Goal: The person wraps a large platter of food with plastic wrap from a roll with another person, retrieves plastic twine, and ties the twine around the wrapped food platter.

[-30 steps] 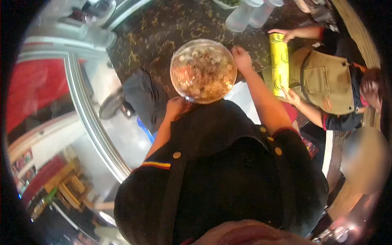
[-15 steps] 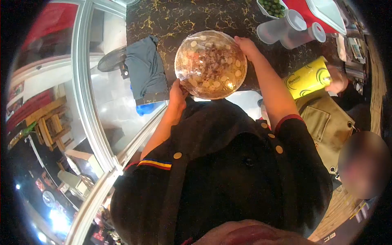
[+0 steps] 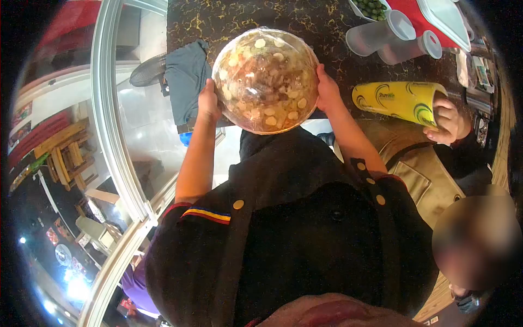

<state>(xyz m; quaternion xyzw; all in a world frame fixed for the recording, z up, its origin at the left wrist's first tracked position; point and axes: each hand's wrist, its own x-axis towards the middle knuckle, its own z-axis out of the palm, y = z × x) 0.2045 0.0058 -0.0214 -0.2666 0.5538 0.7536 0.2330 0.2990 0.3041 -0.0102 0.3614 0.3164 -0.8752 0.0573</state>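
Between my hands is a round platter of food [image 3: 267,82], its top covered in shiny clear plastic wrap. Pale round slices and a brown, shredded-looking middle show through the wrap. My left hand [image 3: 208,101] grips its left edge and my right hand [image 3: 328,90] its right edge; the fingers beneath are hidden. The platter is held in front of my body at the near edge of the dark marbled table [image 3: 239,13]. Just left of my left hand lies a grey cloth [image 3: 186,82].
At the right, a co-worker's hand [image 3: 449,120] holds a yellow printed roll [image 3: 395,98]. Two lidded translucent containers [image 3: 376,38], a bowl of green items [image 3: 370,8] and a white-lidded red box [image 3: 419,13] stand at the back right. A white window frame [image 3: 117,109] runs along the left.
The platter has come closer to me and shifted left, with both hands still on it. The co-worker's yellow roll has moved left over the table edge.
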